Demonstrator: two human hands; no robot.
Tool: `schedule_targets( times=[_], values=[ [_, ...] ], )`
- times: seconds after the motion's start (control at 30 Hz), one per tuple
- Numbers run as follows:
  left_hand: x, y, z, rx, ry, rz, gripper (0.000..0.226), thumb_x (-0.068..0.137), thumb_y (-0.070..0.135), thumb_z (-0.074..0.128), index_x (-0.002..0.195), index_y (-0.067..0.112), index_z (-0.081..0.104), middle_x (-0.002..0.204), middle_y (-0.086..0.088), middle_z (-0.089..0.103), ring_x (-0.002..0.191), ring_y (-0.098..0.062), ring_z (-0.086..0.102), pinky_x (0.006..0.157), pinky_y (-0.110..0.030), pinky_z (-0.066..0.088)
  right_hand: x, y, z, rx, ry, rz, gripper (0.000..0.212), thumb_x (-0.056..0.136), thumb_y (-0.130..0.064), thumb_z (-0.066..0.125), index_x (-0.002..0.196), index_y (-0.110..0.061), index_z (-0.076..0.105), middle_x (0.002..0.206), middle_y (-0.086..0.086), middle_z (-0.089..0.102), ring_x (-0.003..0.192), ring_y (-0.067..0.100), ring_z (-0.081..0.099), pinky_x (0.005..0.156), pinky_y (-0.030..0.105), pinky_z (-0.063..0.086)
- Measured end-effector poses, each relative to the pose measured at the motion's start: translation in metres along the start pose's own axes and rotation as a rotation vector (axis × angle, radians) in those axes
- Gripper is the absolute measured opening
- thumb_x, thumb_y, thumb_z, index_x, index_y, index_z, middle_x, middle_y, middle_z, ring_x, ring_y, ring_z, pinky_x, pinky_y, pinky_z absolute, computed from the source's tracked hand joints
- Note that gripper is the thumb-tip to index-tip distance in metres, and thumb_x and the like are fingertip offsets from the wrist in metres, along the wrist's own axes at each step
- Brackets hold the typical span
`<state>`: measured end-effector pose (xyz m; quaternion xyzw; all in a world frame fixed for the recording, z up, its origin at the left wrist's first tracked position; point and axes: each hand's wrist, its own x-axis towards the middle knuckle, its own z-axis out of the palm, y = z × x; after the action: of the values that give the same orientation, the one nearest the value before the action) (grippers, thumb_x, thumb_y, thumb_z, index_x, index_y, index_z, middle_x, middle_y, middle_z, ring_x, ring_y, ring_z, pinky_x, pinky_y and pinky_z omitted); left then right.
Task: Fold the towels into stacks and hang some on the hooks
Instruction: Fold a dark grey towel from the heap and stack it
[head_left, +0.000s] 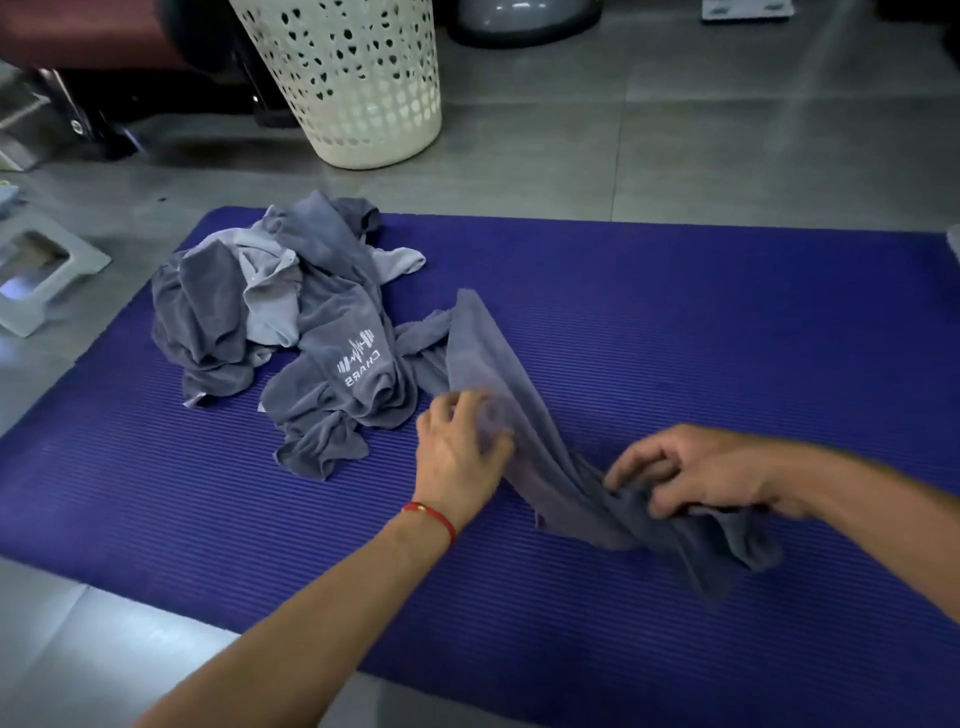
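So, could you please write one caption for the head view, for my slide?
Both hands, left and right, hold a grey towel over a blue mat, beside a pile of unfolded towels.

Across the middle of the frame, a mat (727, 322) on the floor (727, 130). On the mat, left of centre, a heap of towels (291, 322). Just right of the heap and touching it, one towel (561, 457) stretched toward the lower right. On that towel, left hand (460, 447) at centre, right hand (701, 473) further right. Behind the mat, top centre, a basket (358, 78). At the left edge, off the mat, a stand (41, 280).
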<state>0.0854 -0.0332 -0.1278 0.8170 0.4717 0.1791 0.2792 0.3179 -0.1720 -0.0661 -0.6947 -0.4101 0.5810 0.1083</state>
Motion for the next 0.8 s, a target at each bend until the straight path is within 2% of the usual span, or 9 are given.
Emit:
schedule_targets(
  times=[0.1, 0.2, 0.33, 0.43, 0.53, 0.6, 0.63, 0.7, 0.8],
  values=[
    [0.019, -0.012, 0.018, -0.125, -0.198, -0.244, 0.067, 0.091, 0.044, 0.069, 0.15, 0.036, 0.039, 0.143, -0.007, 0.039, 0.116, -0.023, 0.051, 0.091, -0.026, 0.041, -0.016, 0.031, -0.004, -0.267, -0.104, 0.098, 0.042, 0.087, 0.006, 0.062, 0.108, -0.03, 0.069, 0.109, 0.005, 0.074, 0.077, 0.008, 0.061, 0.064, 0.021, 0.049],
    [0.027, -0.003, 0.049, -0.238, -0.277, -0.248, 0.076, 0.09, 0.041, 0.071, 0.155, 0.036, 0.031, 0.145, -0.004, 0.036, 0.121, -0.019, 0.049, 0.091, -0.022, 0.041, -0.017, 0.056, -0.004, -0.455, -0.088, 0.185, 0.042, 0.088, 0.005, 0.06, 0.105, -0.033, 0.064, 0.109, 0.006, 0.072, 0.076, 0.009, 0.056, 0.063, 0.021, 0.046],
    [0.032, 0.016, 0.079, -0.086, -0.134, -0.28, 0.034, 0.094, 0.022, 0.062, 0.128, 0.017, 0.062, 0.124, -0.005, 0.058, 0.112, -0.023, 0.058, 0.092, -0.027, 0.043, -0.022, 0.062, -0.012, -0.434, -0.052, 0.204, 0.039, 0.086, -0.005, 0.064, 0.103, -0.039, 0.063, 0.105, -0.004, 0.068, 0.083, 0.011, 0.058, 0.071, 0.028, 0.05],
    [0.023, 0.038, 0.073, -0.065, -0.176, -0.161, 0.026, 0.084, 0.014, 0.068, 0.109, 0.021, 0.074, 0.094, 0.005, 0.07, 0.093, -0.013, 0.067, 0.073, -0.012, 0.048, -0.01, 0.061, -0.013, -0.41, 0.219, 0.094, 0.024, 0.093, -0.028, 0.067, 0.113, -0.04, 0.06, 0.113, -0.014, 0.066, 0.097, 0.007, 0.061, 0.089, 0.029, 0.052],
    [-0.018, 0.081, 0.049, -0.29, -0.312, 0.136, 0.038, 0.077, 0.006, 0.071, 0.11, 0.024, 0.073, 0.094, 0.013, 0.07, 0.086, 0.002, 0.064, 0.073, -0.009, 0.046, 0.007, 0.041, -0.004, 0.169, 0.386, -0.043, 0.041, 0.1, -0.048, 0.057, 0.14, -0.044, 0.048, 0.13, -0.013, 0.059, 0.105, 0.011, 0.061, 0.079, 0.036, 0.057],
    [-0.054, 0.1, 0.036, -0.375, -0.494, 0.289, 0.044, 0.079, 0.004, 0.069, 0.116, 0.027, 0.067, 0.093, 0.01, 0.069, 0.077, 0.002, 0.062, 0.071, -0.013, 0.047, 0.015, 0.026, 0.001, 0.623, 0.335, -0.069, 0.054, 0.1, -0.044, 0.06, 0.149, -0.048, 0.039, 0.14, -0.009, 0.052, 0.102, 0.012, 0.064, 0.065, 0.032, 0.057],
    [-0.067, 0.102, 0.029, -0.415, -0.547, 0.274, 0.045, 0.081, 0.004, 0.068, 0.117, 0.03, 0.065, 0.09, 0.009, 0.069, 0.072, 0.0, 0.061, 0.068, -0.013, 0.046, 0.018, 0.023, 0.003, 0.668, 0.313, -0.074, 0.061, 0.097, -0.036, 0.067, 0.15, -0.047, 0.039, 0.143, -0.006, 0.05, 0.104, 0.013, 0.065, 0.067, 0.033, 0.058],
    [-0.082, 0.089, 0.019, -0.471, -0.473, 0.22, 0.04, 0.084, 0.004, 0.064, 0.116, 0.027, 0.068, 0.088, 0.011, 0.069, 0.072, -0.003, 0.063, 0.068, -0.014, 0.048, 0.023, 0.026, 0.009, 0.446, 0.284, -0.057, 0.066, 0.092, -0.014, 0.075, 0.148, -0.039, 0.049, 0.143, 0.0, 0.051, 0.109, 0.017, 0.065, 0.081, 0.038, 0.061],
    [-0.076, 0.022, 0.014, -0.258, -0.119, 0.183, 0.036, 0.078, 0.015, 0.059, 0.111, 0.024, 0.069, 0.104, 0.007, 0.068, 0.094, -0.014, 0.066, 0.082, -0.035, 0.056, 0.025, 0.039, 0.012, -0.189, 0.26, 0.037, 0.054, 0.095, -0.008, 0.067, 0.141, -0.034, 0.058, 0.145, -0.003, 0.051, 0.123, 0.019, 0.058, 0.092, 0.032, 0.052]
  ],
)
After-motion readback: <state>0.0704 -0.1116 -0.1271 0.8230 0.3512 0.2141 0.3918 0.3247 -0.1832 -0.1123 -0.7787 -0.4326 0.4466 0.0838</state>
